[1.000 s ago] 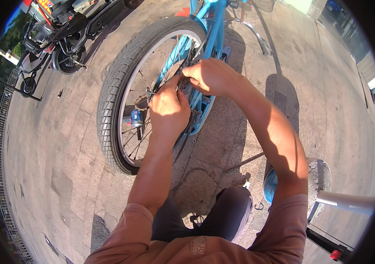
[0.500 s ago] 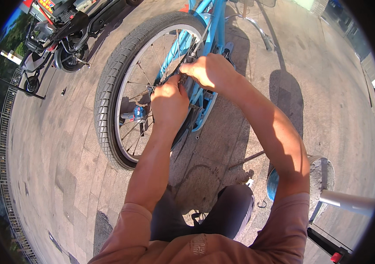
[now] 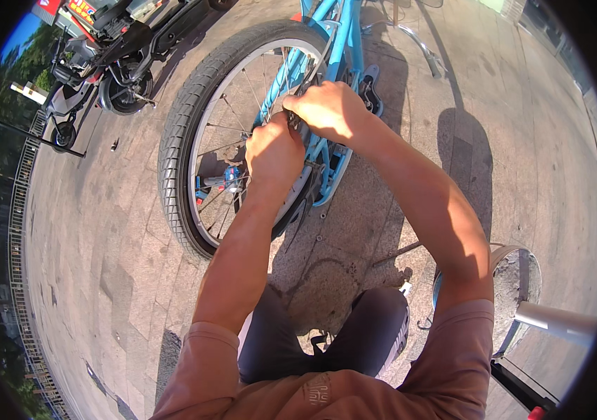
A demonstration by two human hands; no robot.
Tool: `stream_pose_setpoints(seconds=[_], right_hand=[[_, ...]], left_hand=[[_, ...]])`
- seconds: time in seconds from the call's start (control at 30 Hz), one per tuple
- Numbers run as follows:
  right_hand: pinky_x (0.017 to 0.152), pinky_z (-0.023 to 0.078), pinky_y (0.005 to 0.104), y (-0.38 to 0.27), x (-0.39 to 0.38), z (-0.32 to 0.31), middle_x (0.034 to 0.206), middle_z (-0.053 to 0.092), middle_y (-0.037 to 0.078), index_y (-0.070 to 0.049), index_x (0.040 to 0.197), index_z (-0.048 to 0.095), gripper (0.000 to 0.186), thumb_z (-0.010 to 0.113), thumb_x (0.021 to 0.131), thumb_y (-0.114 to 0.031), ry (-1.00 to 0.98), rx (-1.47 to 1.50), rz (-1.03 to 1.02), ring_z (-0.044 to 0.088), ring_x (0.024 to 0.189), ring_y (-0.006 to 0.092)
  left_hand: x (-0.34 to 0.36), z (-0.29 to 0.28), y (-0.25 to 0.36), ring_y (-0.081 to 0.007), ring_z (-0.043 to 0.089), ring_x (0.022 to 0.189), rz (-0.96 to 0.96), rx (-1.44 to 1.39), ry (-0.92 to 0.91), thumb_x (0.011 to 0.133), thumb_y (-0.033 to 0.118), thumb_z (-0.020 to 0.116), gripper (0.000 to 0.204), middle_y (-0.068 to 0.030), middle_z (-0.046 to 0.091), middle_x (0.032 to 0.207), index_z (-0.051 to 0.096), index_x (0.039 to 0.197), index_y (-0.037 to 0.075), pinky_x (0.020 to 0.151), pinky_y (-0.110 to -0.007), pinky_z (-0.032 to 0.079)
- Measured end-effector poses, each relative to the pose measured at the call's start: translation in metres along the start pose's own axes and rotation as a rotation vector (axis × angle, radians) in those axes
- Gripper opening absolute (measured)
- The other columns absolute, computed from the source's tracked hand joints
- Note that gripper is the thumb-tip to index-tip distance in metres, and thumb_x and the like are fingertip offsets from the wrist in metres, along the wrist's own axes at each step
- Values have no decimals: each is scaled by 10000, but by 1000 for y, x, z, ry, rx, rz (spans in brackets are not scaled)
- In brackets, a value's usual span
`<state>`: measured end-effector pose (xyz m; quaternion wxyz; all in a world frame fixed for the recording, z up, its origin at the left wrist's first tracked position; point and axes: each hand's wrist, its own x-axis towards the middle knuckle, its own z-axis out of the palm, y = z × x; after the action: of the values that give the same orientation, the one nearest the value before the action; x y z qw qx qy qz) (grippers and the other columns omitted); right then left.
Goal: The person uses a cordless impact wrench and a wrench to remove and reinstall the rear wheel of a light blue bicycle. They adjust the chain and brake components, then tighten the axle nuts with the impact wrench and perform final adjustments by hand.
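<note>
In front of me stands a light blue bicycle (image 3: 344, 42), its wheel (image 3: 172, 154) with a black tyre and silver rim turned toward me. My left hand (image 3: 275, 157) is closed, with fingertips at a small dark metal part (image 3: 292, 117) near the wheel's hub area. Close beside it and slightly higher, my right hand (image 3: 331, 112) is also closed, thumb and fingers pinched toward the same spot. Both hands cover most of what they grip, so its kind is hidden. Thin spokes show left of my left hand.
A blue power tool (image 3: 231, 178) lies on the paving, visible through the spokes. Parked scooters (image 3: 127, 87) stand at the upper left. By my right elbow is a round bucket (image 3: 533, 269), with a white tube (image 3: 554, 320) near it. A thin rod (image 3: 396, 253) lies on the ground.
The view has shifted slightly, so the scene sits a little farther right. Both hands stay together at the same part of the bicycle, with only small finger movement.
</note>
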<state>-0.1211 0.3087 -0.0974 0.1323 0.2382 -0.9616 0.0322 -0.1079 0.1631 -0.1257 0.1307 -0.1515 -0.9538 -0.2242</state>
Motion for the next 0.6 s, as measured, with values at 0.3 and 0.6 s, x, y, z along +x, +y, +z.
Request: stream_pose_setpoints(seconds=[0.3,0.6], right_hand=[[633,536,403,-1,-9,11,778,677,114,-157,977,619,198,562,789,-186,145,184,73,673,749,309],[583,513,414,3,-9,36,729,666,114,-194,1014,617,191,536,841,-201,354,338,75,660,694,320]], left_hand=[[2,0,-3,-365,659,801,-96,-72,21,796,186,581,226,-180,682,814,663,976,74,760,-449,510],[-2,-8,4,-340,669,791,-111,-181,105,835,199,580,224,-157,691,806,665,975,45,752,-417,511]])
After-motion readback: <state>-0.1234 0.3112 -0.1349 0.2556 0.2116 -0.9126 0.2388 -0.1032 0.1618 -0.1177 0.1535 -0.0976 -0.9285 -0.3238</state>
